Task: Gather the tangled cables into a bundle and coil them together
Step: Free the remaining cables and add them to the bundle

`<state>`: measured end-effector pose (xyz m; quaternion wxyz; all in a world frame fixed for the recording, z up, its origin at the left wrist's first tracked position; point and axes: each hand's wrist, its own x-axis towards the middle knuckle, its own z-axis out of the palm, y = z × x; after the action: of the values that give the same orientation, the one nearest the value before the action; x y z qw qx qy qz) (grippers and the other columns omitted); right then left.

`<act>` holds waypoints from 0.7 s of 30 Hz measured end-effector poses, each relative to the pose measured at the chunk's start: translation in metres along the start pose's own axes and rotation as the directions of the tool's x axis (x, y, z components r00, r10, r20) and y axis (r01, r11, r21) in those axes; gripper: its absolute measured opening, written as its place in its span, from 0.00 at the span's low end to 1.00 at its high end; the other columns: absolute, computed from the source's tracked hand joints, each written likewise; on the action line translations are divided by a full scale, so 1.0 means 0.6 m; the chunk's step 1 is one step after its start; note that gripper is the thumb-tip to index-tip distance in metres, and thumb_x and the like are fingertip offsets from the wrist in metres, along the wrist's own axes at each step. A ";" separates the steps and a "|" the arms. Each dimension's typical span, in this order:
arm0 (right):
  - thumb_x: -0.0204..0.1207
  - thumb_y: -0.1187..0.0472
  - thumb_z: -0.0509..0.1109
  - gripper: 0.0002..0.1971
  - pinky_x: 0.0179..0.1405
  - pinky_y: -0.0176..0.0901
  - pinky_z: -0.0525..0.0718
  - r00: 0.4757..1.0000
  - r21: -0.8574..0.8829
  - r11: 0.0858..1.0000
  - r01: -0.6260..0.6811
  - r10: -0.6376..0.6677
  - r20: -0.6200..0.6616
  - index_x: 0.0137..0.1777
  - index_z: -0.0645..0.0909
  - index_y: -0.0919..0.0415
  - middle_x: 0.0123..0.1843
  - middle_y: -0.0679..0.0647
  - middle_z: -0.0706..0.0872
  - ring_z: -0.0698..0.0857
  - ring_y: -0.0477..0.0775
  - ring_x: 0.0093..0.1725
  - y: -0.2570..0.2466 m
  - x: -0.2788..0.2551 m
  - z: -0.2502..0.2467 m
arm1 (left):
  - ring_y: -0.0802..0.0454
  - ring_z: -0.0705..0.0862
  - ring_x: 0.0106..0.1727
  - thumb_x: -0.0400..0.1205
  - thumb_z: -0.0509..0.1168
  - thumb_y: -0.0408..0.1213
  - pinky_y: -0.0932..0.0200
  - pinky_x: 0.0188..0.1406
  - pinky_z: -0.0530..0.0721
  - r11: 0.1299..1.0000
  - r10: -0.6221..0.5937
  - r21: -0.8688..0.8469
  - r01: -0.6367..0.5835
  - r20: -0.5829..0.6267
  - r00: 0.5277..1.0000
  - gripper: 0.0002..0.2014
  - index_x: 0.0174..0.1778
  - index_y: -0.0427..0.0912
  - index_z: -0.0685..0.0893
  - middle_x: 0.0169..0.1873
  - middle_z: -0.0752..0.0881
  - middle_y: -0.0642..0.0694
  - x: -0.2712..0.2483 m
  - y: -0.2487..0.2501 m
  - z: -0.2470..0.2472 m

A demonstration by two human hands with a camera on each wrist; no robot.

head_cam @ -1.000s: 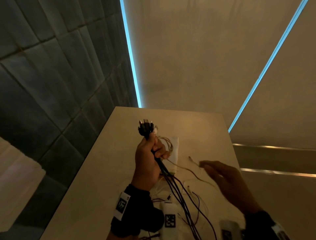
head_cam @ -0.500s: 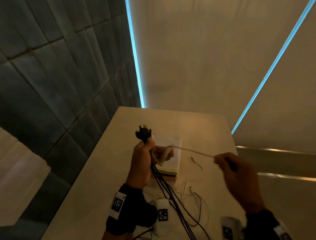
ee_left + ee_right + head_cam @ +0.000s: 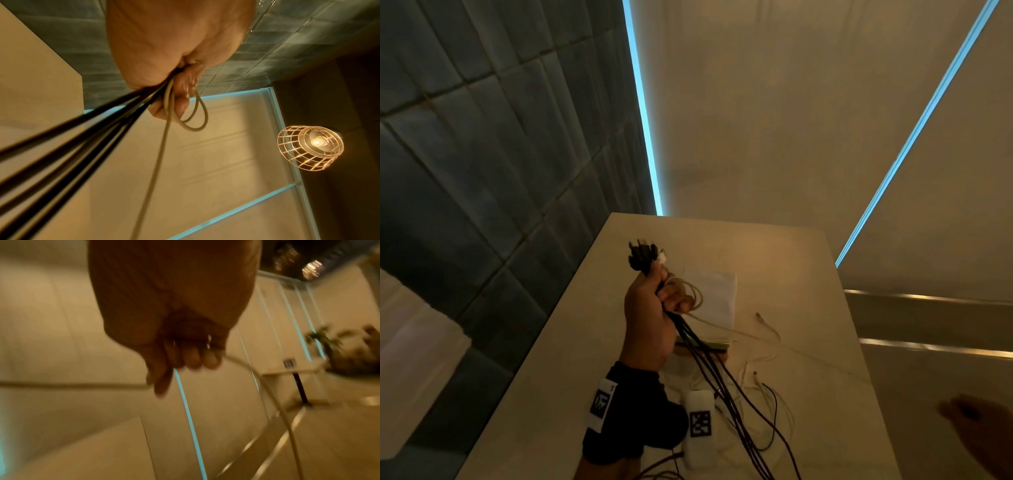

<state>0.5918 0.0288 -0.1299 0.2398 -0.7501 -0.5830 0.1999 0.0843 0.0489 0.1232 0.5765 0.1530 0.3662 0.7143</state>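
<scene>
My left hand (image 3: 654, 308) is raised over the table and grips a bundle of black cables (image 3: 715, 377) near their plugs (image 3: 642, 255), which stick out above the fist. A thin beige cable (image 3: 693, 298) loops twice round the fingers of that hand; the same loops (image 3: 195, 116) show in the left wrist view beside the black strands (image 3: 82, 138). From there the beige cable runs right across the table to my right hand (image 3: 983, 435), low at the right edge. In the right wrist view my right hand (image 3: 174, 353) pinches this beige cable (image 3: 82, 385), blurred.
A white pad or notebook (image 3: 714, 301) lies on the beige table (image 3: 551, 359) behind the left hand. Loose white and dark cable ends (image 3: 770, 394) trail over the near table. A dark tiled wall (image 3: 482, 171) flanks the left edge. A caged lamp (image 3: 310, 147) hangs overhead.
My right hand has swept from beside the left hand down and far to the right, drawing the beige cable out. The left hand stays up with the black bundle; the beige loops round its fingers remain.
</scene>
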 end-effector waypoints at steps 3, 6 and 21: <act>0.71 0.64 0.78 0.24 0.52 0.40 0.81 0.982 -0.052 0.997 0.048 -0.038 0.187 0.35 0.76 0.30 0.50 0.51 0.91 0.87 0.47 0.52 -0.237 -0.037 -0.057 | 0.58 0.60 0.19 0.89 0.52 0.40 0.62 0.20 0.64 1.000 -0.027 0.008 0.027 0.033 0.999 0.18 0.31 0.44 0.70 0.18 0.62 0.54 -0.008 -0.010 0.020; 0.72 0.69 0.75 0.13 0.44 0.19 0.79 0.930 0.246 0.921 0.302 -0.341 0.134 0.45 0.88 0.47 0.45 0.35 0.90 0.84 0.27 0.49 -0.410 -0.076 -0.037 | 0.58 0.61 0.19 0.89 0.52 0.40 0.62 0.19 0.65 0.999 -0.047 0.024 0.046 0.045 0.998 0.18 0.31 0.44 0.69 0.18 0.62 0.54 -0.015 -0.018 0.033; 0.78 0.65 0.69 0.07 0.31 0.27 0.74 0.844 0.453 0.747 0.487 -0.536 -0.025 0.40 0.85 0.57 0.31 0.46 0.84 0.81 0.46 0.33 -0.618 -0.121 -0.024 | 0.47 0.87 0.29 0.89 0.53 0.37 0.46 0.41 0.89 0.958 0.033 0.284 -0.030 -0.005 0.999 0.13 0.47 0.37 0.81 0.25 0.83 0.44 -0.021 -0.006 0.008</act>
<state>0.2938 0.0328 0.1030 0.4176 -0.4750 -0.7170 0.2930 0.0939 0.0390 0.1265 0.5353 0.2364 0.4654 0.6641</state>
